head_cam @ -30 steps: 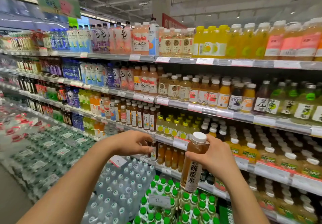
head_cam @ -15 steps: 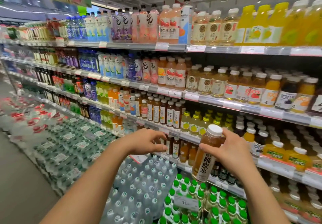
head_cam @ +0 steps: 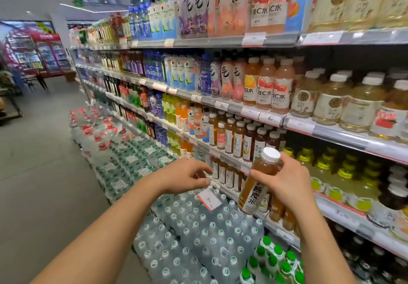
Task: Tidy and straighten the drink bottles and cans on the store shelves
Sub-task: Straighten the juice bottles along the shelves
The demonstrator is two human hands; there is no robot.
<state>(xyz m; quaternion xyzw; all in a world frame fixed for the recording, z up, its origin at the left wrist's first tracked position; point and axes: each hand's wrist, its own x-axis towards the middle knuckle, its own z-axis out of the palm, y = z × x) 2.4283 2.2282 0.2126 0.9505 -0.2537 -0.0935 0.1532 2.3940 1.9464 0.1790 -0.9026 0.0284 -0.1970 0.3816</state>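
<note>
My right hand (head_cam: 289, 184) grips an amber drink bottle (head_cam: 257, 184) with a white cap and a white label, tilted with its cap to the upper right, in front of the lower shelf. My left hand (head_cam: 185, 176) hovers just left of it, fingers curled and apart, holding nothing. Behind the hands stands a row of similar amber bottles (head_cam: 227, 174) on the lower shelf. Above them sit brown and amber white-capped bottles (head_cam: 240, 140) on the shelf one level up.
Shelves (head_cam: 249, 112) packed with drink bottles run from the right into the far left. Shrink-wrapped packs of water bottles (head_cam: 194, 235) and green-capped bottles (head_cam: 273, 259) are stacked on the floor below. A price tag (head_cam: 208, 198) hangs under my left hand. The aisle floor (head_cam: 39, 173) lies left.
The view has swung left and closer to the shelves. My right hand keeps the amber bottle, now a little higher; my left hand has drawn back slightly from the lower shelf row.
</note>
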